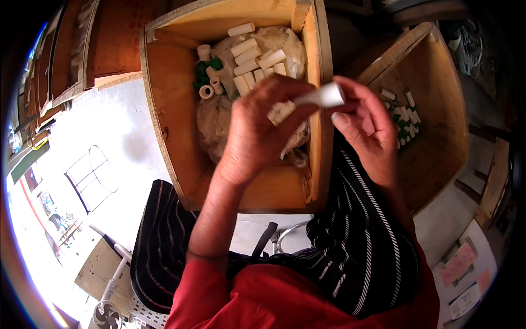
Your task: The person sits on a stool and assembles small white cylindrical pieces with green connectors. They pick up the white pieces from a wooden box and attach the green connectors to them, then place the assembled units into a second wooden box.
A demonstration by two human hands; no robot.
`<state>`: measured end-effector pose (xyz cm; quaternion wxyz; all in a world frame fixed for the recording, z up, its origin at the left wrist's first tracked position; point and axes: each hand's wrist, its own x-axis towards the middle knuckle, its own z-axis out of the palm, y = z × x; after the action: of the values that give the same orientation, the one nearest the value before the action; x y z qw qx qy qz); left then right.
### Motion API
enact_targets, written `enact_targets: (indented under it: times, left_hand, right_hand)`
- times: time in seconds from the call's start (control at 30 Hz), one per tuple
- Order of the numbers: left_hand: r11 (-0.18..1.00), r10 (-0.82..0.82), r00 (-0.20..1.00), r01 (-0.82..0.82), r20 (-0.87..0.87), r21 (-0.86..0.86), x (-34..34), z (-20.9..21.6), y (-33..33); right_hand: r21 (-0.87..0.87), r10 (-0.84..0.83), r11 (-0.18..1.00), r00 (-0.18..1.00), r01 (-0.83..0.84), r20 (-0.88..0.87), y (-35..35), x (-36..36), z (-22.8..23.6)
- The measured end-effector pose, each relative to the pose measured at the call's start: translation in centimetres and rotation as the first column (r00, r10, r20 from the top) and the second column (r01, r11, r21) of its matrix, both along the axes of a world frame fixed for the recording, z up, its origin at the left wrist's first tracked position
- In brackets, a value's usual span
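A short white plastic pipe piece, slightly blurred, is up above the right wall of the wooden box. My left hand pinches it between thumb and fingers from the left. Around its right end curves my right hand, fingers half bent and the thumb apart below the pipe; whether a fingertip touches it I cannot tell. In the box beneath lie several more white pipe pieces on clear plastic bags. White threaded fittings and green parts sit at the bag's left side.
The wooden box stands in front of my knees. To its right, a second wooden bin contains several white-and-green pieces. A wire frame is on the pale floor at left, and a small fan is at lower left.
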<state>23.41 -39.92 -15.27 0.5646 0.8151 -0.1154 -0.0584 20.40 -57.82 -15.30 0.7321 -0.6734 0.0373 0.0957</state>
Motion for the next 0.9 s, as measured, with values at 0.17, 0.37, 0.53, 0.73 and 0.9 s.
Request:
enact_targets:
  times: [0.17, 0.37, 0.53, 0.73, 0.9]
  left_hand:
    - [0.944, 0.191, 0.965, -0.230, 0.179, 0.235, 5.4, -5.1, 4.3]
    - [0.877, 0.202, 0.958, -0.270, 0.206, 0.398, 10.2, -10.9, 7.5]
    - [0.865, 0.203, 0.975, -0.224, 0.094, 0.450, 11.2, -13.5, 7.8]
    - [0.850, 0.220, 0.971, -0.240, 0.098, 0.468, 11.5, -14.3, 7.9]
    - [0.860, 0.201, 0.977, -0.213, 0.075, 0.463, 11.3, -14.1, 8.0]
  right_hand:
    - [0.030, -0.149, 0.988, 0.988, 0.148, 0.041, -2.0, 0.3, 1.3]
    - [-0.078, -0.215, 0.972, 0.974, 0.221, 0.077, -4.0, -0.2, 0.7]
    - [-0.102, -0.269, 0.956, 0.960, 0.276, 0.076, -4.8, -0.3, 0.3]
    - [-0.151, -0.372, 0.911, 0.923, 0.383, 0.099, -6.4, 0.0, -0.1]
    - [-0.294, -0.457, 0.839, 0.886, 0.458, 0.078, -10.1, 0.7, -1.5]
